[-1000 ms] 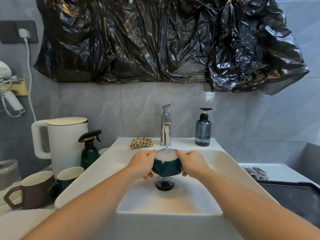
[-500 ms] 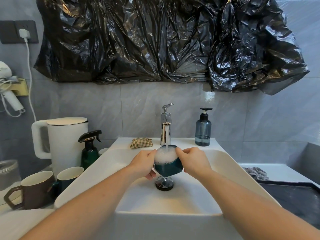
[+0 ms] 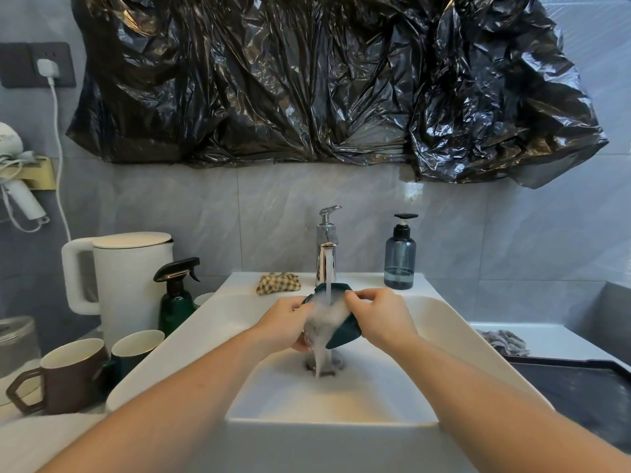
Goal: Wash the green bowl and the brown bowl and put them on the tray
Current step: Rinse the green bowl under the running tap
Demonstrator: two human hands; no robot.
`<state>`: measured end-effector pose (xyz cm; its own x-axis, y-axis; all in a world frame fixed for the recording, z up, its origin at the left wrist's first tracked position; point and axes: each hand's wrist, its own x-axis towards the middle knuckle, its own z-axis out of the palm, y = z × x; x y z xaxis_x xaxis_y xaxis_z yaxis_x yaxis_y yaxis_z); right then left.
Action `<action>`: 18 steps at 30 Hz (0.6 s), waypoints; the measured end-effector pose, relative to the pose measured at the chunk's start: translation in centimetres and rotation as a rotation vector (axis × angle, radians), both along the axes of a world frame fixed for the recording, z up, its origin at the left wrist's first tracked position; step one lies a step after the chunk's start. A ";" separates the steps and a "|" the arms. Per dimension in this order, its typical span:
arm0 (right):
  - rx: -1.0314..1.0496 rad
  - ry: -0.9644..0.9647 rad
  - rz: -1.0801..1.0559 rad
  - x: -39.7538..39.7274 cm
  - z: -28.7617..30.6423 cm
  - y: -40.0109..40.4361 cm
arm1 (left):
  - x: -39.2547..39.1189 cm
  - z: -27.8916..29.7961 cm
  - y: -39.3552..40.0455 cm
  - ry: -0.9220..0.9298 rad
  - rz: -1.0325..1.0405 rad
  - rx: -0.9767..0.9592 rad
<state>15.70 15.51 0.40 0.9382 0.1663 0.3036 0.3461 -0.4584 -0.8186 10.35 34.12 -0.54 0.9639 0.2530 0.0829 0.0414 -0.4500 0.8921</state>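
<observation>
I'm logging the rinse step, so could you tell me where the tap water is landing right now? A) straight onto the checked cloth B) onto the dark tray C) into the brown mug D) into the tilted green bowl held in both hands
D: the stream from the faucet falls into the green bowl, which the left hand and right hand grip tilted over the sink, foamy water spilling out.

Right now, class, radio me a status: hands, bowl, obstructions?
Left hand and right hand both grip green bowl. Bowl tipped under running faucet, sudsy water pouring out. Tray at right, unobstructed.

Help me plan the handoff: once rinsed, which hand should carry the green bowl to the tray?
Right, probably. The right hand already grips the green bowl, and the tray lies on that side; the left hand would cross over.
</observation>
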 end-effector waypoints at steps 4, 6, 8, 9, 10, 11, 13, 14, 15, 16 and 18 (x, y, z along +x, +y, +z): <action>-0.027 -0.005 0.048 -0.2 -0.1 0.1 | 0.0 -0.1 0.6 -0.069 0.051 0.045; -0.040 -0.004 0.076 -0.4 -0.1 0.1 | -0.1 -0.1 0.6 -0.113 0.070 0.117; -0.052 0.004 0.101 -0.4 -0.1 0.2 | -0.4 0.0 0.5 -0.146 0.107 0.218; -0.058 0.012 0.114 -0.5 -0.2 0.2 | -0.4 0.0 0.5 -0.159 0.124 0.252; -0.067 0.020 0.127 -0.5 -0.2 0.2 | -0.4 0.0 0.4 -0.167 0.140 0.272; -0.078 0.026 0.141 -0.5 -0.3 0.2 | -0.4 0.0 0.4 -0.176 0.147 0.288; -0.098 0.042 0.179 -0.5 -0.4 0.3 | -0.4 0.0 0.3 -0.175 0.158 0.331; -0.104 0.051 0.195 -0.5 -0.4 0.3 | -0.5 0.1 0.2 -0.174 0.163 0.359; -0.110 0.060 0.205 -0.5 -0.5 0.3 | -0.5 0.1 0.1 -0.180 0.169 0.381; -0.115 0.069 0.209 -0.4 -0.5 0.4 | -0.5 0.2 0.1 -0.188 0.177 0.393; -0.121 0.081 0.206 -0.3 -0.5 0.4 | -0.7 0.3 0.0 -0.208 0.195 0.394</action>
<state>15.38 15.95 -0.13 0.9012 0.3873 0.1947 0.3778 -0.4814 -0.7909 9.68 34.09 -0.28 0.8543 0.3379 0.3950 -0.0026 -0.7571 0.6533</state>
